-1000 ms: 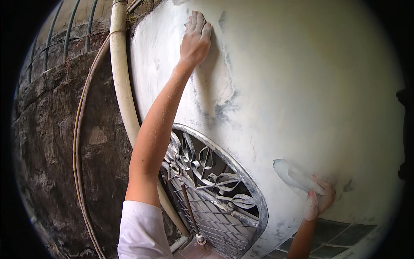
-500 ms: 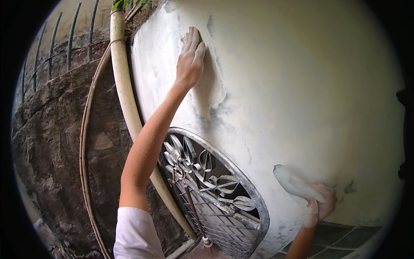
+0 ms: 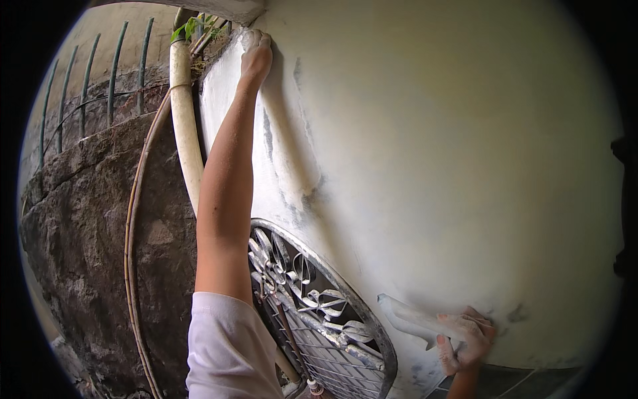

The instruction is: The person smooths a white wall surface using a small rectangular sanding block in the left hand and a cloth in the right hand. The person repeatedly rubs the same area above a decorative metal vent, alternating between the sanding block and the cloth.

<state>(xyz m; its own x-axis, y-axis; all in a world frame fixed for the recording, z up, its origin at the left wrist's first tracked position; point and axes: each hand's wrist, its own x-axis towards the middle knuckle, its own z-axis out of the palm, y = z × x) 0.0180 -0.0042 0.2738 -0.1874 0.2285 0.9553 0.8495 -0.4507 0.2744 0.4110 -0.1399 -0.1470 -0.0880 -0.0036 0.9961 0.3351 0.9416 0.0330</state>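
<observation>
My left arm is stretched up, and my left hand (image 3: 256, 53) presses against the pale wall (image 3: 425, 166) near its upper left corner. Its dusty fingers are bent and held together; anything beneath them is hidden. Low on the right, my right hand (image 3: 470, 338) grips one end of a curled, pale grey sheet (image 3: 412, 318), thin and dusty like sandpaper. The sheet's free end points left, close to the wall. White dust covers the right fingers too. Dark smudges and an uneven patch edge mark the wall below my left hand.
Below my left arm is a grey metal gate (image 3: 319, 292) with leaf-shaped scrollwork. A cream pipe (image 3: 184, 113) and a thin brown cane (image 3: 133, 253) run down the left side, before a rough stone wall (image 3: 80, 266) topped with green bars (image 3: 114, 73). A ledge (image 3: 193, 8) juts overhead.
My left hand has slid up and left along the wall, its fingers going from stretched to bent. My right hand and the sheet have shifted left and slightly down in the view, which has also shifted.
</observation>
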